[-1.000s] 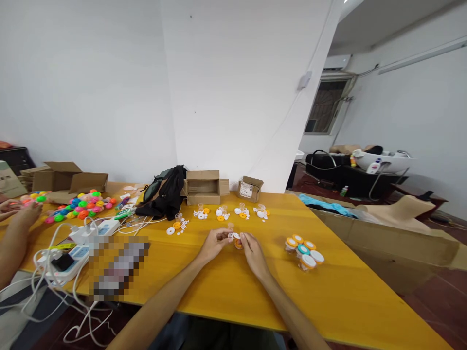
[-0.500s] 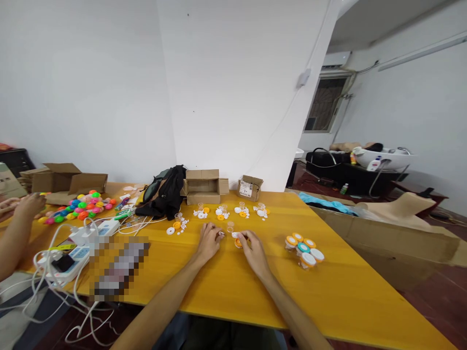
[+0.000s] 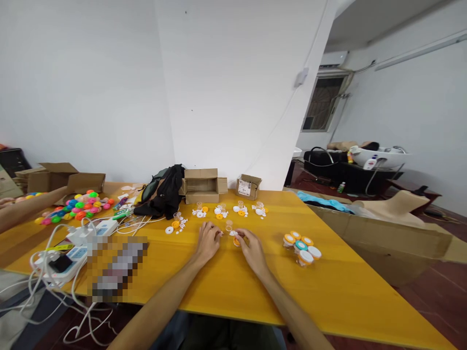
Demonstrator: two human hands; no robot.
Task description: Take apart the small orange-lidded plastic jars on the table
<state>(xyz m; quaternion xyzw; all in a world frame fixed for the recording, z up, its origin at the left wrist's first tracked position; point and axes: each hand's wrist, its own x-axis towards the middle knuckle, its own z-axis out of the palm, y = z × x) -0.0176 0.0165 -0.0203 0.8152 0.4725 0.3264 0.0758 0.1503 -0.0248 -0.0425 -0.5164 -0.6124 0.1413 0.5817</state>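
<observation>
My left hand (image 3: 209,241) is over the wooden table with its fingers curled and pinched together; whatever they hold is too small to make out. My right hand (image 3: 252,248) pinches a small white plastic piece (image 3: 232,233) between thumb and fingers. Just beneath those fingertips lies an orange lid (image 3: 237,241), partly covered by the hand. A clear plastic cup (image 3: 229,225) stands between and slightly beyond both hands. Farther back are several small groups of parts, each with a clear cup (image 3: 199,206), an orange ring (image 3: 175,224), and white discs (image 3: 169,230) with little white pieces.
Several lidded clear jars (image 3: 301,246) stand clustered at right. At left are a phone-like blurred object (image 3: 118,270), a power strip (image 3: 78,255) with cables, and colourful balls (image 3: 82,206). A black bag (image 3: 166,192) and cardboard boxes (image 3: 201,189) line the back. A co-worker's arm (image 3: 32,209) reaches in.
The co-worker's arm at left has stretched forward toward the open cardboard box. My hands hold nearly the same position, and the view has shifted slightly.
</observation>
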